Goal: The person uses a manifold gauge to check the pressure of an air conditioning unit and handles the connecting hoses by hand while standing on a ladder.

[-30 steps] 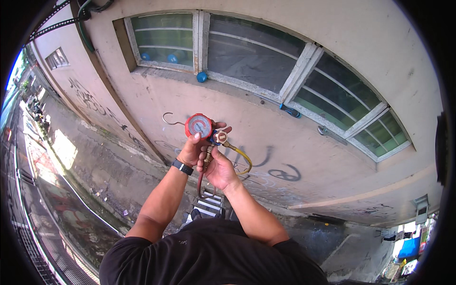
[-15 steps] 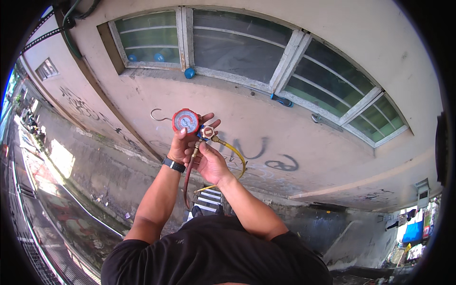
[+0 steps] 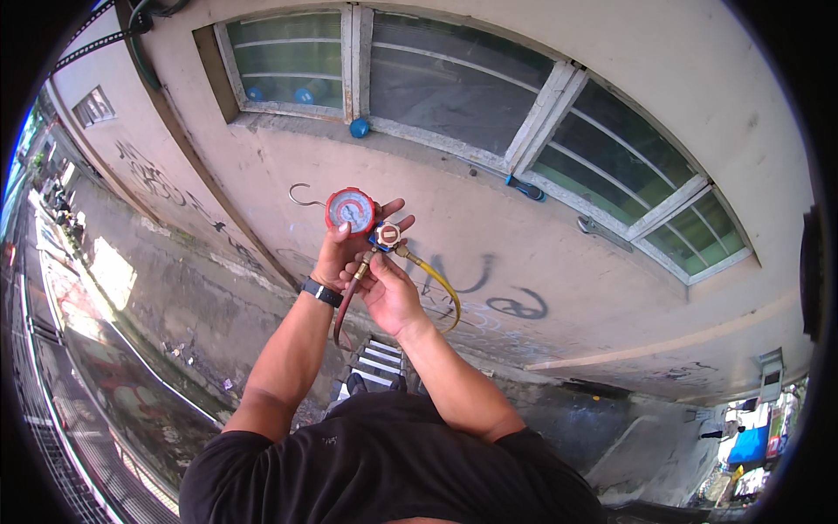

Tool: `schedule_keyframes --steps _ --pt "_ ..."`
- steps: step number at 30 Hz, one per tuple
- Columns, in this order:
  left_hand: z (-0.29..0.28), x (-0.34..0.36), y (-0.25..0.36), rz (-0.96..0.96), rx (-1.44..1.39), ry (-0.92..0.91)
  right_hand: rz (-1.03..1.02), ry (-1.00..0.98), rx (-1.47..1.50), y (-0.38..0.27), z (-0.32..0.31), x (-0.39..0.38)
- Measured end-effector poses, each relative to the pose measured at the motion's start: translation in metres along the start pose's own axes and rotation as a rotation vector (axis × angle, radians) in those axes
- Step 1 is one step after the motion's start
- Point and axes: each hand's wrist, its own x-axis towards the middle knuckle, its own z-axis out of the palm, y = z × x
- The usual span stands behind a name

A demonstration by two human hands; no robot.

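Observation:
A manifold gauge (image 3: 351, 212) with a red rim and round dial is in my left hand (image 3: 330, 260), my thumb at its lower edge and my fingers behind it. A metal hook (image 3: 303, 196) sticks out to its left. Beside the dial is a valve knob (image 3: 388, 235) on a blue body. My right hand (image 3: 394, 301) pinches the brass fitting (image 3: 360, 270) below the valve, where a dark red hose (image 3: 340, 321) hangs. A yellow hose (image 3: 447, 286) curves down from the right fitting, passing behind my right forearm.
A barred window (image 3: 449, 87) spans the pink wall ahead. On its ledge lie a round blue object (image 3: 359, 128), a blue-handled tool (image 3: 526, 188) and a wrench (image 3: 602, 230). Below me are the steps of a ladder (image 3: 381, 360), over a concrete alley.
The view has shifted slightly. My hands have lifted the gauge a little, and the red hose's lower part has swung up and left. Both grips stay much the same.

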Motion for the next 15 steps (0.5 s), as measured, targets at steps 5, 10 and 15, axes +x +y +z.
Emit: schedule_keyframes --steps 5,10,15 --pt "-0.002 0.003 0.0 0.011 0.142 0.075 0.028 0.217 -0.289 -0.009 0.007 -0.001" --pt "-0.004 0.005 0.001 -0.056 0.287 0.05 -0.048 0.235 -0.295 -0.004 0.0 0.005" --pt "0.008 0.003 0.004 -0.064 0.296 0.065 -0.003 0.115 -0.132 -0.008 -0.01 0.005"
